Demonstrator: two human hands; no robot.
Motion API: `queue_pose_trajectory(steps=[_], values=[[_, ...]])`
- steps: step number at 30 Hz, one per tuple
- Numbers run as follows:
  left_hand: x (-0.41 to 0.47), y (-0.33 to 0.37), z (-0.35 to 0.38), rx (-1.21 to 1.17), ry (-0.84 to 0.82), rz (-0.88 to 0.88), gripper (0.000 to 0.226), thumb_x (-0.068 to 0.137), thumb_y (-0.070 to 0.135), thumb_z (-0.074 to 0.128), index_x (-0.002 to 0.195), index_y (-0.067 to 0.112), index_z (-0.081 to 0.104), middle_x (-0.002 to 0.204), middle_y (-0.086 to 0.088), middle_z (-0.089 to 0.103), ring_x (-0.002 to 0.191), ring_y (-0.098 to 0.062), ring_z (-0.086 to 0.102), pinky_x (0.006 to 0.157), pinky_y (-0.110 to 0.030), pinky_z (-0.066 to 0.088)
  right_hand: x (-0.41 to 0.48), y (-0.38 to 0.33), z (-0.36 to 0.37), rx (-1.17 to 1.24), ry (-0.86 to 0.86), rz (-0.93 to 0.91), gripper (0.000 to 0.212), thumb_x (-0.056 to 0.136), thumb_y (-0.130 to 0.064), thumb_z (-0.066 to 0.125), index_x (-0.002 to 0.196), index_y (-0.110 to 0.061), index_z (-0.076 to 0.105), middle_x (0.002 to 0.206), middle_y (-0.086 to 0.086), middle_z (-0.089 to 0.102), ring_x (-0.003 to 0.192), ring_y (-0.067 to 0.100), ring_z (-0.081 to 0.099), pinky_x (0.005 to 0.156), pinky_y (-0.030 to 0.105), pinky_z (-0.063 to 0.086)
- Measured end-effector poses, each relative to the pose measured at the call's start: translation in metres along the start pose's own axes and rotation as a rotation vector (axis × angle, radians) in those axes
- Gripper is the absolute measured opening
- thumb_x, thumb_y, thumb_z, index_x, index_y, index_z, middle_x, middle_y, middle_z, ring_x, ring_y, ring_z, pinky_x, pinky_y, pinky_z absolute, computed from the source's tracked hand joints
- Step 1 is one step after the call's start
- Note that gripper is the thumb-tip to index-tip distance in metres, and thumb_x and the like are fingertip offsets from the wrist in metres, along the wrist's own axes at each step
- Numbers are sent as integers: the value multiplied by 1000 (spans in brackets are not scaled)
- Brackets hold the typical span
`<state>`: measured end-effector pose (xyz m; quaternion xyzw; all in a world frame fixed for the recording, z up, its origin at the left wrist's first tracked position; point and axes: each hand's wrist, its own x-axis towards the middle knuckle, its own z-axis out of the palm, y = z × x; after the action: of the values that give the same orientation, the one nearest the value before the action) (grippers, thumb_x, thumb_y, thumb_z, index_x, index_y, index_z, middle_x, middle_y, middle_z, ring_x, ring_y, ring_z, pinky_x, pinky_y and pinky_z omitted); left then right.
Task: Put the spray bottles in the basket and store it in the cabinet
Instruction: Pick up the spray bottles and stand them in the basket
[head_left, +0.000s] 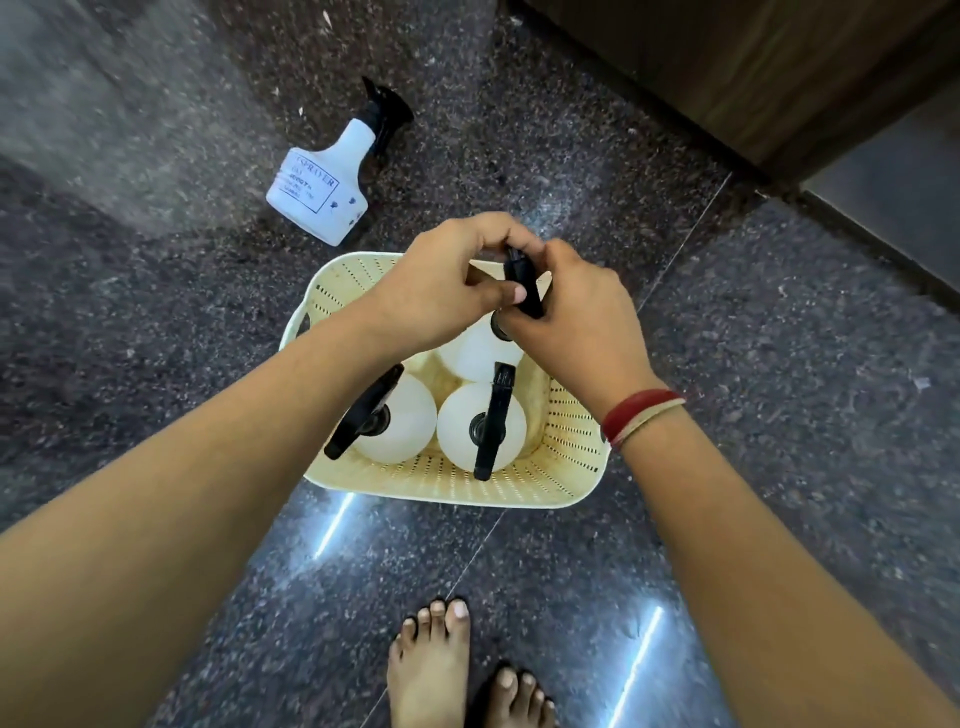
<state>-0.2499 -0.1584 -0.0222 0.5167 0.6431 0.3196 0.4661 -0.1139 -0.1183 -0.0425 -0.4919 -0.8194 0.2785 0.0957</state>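
A cream perforated basket (566, 441) stands on the dark stone floor. Two white spray bottles with black trigger heads stand upright in its near half, one on the left (402, 421) and one beside it (470, 423). A third white bottle (480, 348) is in the far half; its black trigger head (524, 283) is gripped by both my left hand (441, 291) and my right hand (576, 322), which meet over the basket. Another white spray bottle (322, 179) with a printed label lies on its side on the floor beyond the basket.
A brown wooden cabinet face (769, 67) runs along the upper right, with a grey skirting edge below it. My bare feet (431, 670) are on the floor just in front of the basket. Polished granite floor surrounds the basket on all sides.
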Motion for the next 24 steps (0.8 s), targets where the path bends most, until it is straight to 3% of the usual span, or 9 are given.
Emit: queue_pose_trajectory(steps=[2,5,7,9,11,13,15,19,24], values=[[-6,5,-5,-39,85,-56,40,82,7,68,119,16,56,110,-3,60,95,-15,63,89,-29,50,-4,-4,2,18,36,60,25,74,-26,64,90,-17,47,65,-2,55,58,23,50,49,29,29],[-31,-4,-19,412,282,-171,46,84,42,63,124,21,52,116,-2,60,100,-17,58,82,-25,42,-8,-3,7,7,72,169,26,76,-26,62,84,-18,40,58,-12,39,50,2,33,42,16,19],[-58,-12,-25,607,240,-380,68,76,66,54,125,19,48,119,-10,57,104,-30,58,83,-36,45,-9,-2,10,54,99,241,25,77,-26,63,85,-16,41,59,-13,40,50,-2,33,38,14,26],[-82,-21,-20,684,53,-550,79,66,74,57,122,19,47,111,-9,58,95,-30,59,80,-39,49,-10,-5,14,139,136,309,24,78,-23,63,85,-13,43,58,-13,43,48,-1,40,43,14,36],[-99,-30,-6,714,-53,-563,64,68,57,69,115,20,46,96,-3,59,81,-26,58,70,-34,49,-11,-9,17,289,147,409,22,79,-20,63,87,-11,44,59,-9,50,46,6,55,48,22,50],[-105,-38,3,713,47,-472,40,80,29,66,114,17,48,93,-5,60,78,-29,58,63,-35,47,-10,-13,21,426,145,479,21,79,-18,62,90,-9,46,64,-1,59,49,16,66,51,41,58],[-105,-45,4,727,137,-390,24,86,18,57,110,15,55,94,-7,62,80,-31,60,62,-36,47,-7,-19,24,480,140,496,21,79,-18,62,90,-10,45,72,9,66,55,24,69,53,45,59],[-102,-47,-2,732,168,-343,15,86,18,55,100,14,58,90,-7,61,74,-31,60,59,-39,50,-15,-25,30,566,207,530,24,78,-16,63,77,-19,40,71,13,68,47,22,67,45,42,57],[-102,-54,-2,743,171,-341,12,87,22,55,94,13,51,79,1,46,65,-23,46,54,-32,39,-25,-26,33,634,302,565,27,81,-20,68,86,-12,42,73,15,68,47,25,68,43,41,57]])
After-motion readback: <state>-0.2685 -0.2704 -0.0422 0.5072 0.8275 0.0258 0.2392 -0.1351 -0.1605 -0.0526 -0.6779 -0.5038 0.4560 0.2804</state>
